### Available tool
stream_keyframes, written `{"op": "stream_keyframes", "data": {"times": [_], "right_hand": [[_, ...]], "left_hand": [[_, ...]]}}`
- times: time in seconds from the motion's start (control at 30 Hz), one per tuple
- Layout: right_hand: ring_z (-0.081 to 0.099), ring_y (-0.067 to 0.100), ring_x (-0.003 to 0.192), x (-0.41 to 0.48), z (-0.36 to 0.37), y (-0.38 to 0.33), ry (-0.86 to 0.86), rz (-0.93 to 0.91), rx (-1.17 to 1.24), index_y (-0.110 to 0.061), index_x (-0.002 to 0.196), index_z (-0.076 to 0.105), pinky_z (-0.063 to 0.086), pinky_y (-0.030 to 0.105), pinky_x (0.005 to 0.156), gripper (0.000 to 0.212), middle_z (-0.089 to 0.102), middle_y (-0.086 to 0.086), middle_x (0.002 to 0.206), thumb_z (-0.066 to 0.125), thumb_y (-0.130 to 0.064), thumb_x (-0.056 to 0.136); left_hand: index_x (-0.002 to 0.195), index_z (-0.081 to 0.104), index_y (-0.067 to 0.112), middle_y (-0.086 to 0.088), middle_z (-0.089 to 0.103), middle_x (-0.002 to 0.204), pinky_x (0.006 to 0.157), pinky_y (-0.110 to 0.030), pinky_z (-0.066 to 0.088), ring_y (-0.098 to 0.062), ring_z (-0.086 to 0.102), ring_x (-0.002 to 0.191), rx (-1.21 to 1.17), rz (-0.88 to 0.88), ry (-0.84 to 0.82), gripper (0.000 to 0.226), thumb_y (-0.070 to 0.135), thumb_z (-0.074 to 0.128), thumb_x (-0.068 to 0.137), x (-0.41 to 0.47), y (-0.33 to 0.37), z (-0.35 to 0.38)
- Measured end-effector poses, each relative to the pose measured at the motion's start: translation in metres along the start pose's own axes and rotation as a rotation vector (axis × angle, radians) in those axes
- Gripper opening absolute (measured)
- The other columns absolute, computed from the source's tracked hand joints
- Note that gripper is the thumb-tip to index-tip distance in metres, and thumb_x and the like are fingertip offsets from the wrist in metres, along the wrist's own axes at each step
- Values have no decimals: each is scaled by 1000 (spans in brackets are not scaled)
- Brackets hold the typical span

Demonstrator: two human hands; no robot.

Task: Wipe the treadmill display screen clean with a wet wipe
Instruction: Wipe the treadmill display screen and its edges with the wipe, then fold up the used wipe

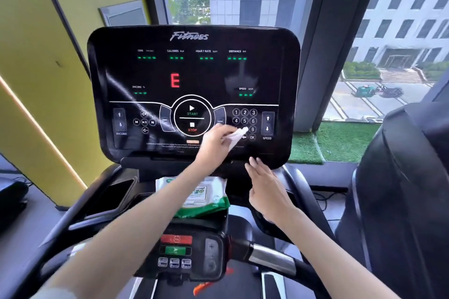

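Low on the black display screen (194, 75), over the number keypad (245, 121), the left hand (213, 143) is closed on a white wet wipe (237, 137). Wipe is bunched between thumb and fingers, its free end pressed to the glass by the lower keypad rows, covering part of them. Left forearm reaches up from lower left, crossing over the wipes pack.

Right hand (266, 189) hovers below the console's lower edge, holding nothing, fingers straight and held loosely together, tips just beneath the screen frame. Contact with the frame cannot be told.

Pack of wet wipes (206, 198), green and white, lies flat on the tray under the console, between the two forearms, partly hidden by the left arm.

Screen lit: red "E" (175, 80) at centre, green dashes under time, calories, heart rate, distance, incline, speed. Round start/stop control (192, 118) just left of the wiping hand. Streaky glare runs across the left half of the glass.

Lower panel (176, 250) with red and green buttons sits nearest the camera. Window (388, 31) behind and right of the console; yellow wall (36, 56) to the left
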State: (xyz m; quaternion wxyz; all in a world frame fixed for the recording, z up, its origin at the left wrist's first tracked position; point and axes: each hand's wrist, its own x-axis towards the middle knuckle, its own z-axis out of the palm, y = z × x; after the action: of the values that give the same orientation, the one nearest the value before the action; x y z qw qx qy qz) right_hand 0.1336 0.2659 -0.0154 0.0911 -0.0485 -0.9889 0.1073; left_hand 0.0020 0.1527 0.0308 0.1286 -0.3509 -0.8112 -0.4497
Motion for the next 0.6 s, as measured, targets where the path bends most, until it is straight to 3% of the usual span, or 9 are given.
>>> {"op": "stream_keyframes", "data": {"times": [0.1, 0.23, 0.33, 0.47, 0.6], "right_hand": [[28, 20, 135, 12, -5, -4, 71, 48, -30, -7, 136, 41, 18, 27, 110, 51, 37, 7, 147, 43, -9, 85], [46, 23, 118, 21, -13, -16, 30, 58, -86, -10, 123, 52, 24, 30, 107, 42, 59, 7, 120, 47, -14, 82], [51, 26, 115, 24, -28, -25, 107, 136, 88, -12, 130, 48, 31, 33, 104, 48, 61, 7, 119, 54, -18, 83], [48, 25, 119, 23, -45, -42, 231, 169, 305, -11, 127, 49, 31, 33, 103, 50, 54, 5, 129, 64, -23, 81], [50, 26, 110, 8, -56, -51, 352, 331, 367, -11, 110, 53, 35, 37, 97, 38, 57, 5, 116, 67, -22, 77]], "left_hand": [[98, 69, 10, -5, 65, 94, 70, -5, 39, -14, 57, 86, -32, -205, -34, 30, -10, 58, 79, 1, -19, -31], [96, 71, 11, 0, 65, 94, 80, -20, 42, -13, 57, 89, 114, -168, -160, 34, -11, 54, 76, 0, -22, -68], [95, 71, 11, 1, 65, 90, 78, -18, 42, -11, 58, 85, 116, -85, -261, 34, -12, 53, 75, 6, -17, -84], [97, 70, 5, -1, 64, 90, 72, -2, 38, -12, 57, 85, 96, 28, -359, 37, -17, 51, 74, 11, 0, -81], [98, 70, 5, -4, 65, 93, 73, -8, 40, -13, 57, 86, 64, 166, -507, 35, -14, 51, 75, 8, 23, -66]]}}
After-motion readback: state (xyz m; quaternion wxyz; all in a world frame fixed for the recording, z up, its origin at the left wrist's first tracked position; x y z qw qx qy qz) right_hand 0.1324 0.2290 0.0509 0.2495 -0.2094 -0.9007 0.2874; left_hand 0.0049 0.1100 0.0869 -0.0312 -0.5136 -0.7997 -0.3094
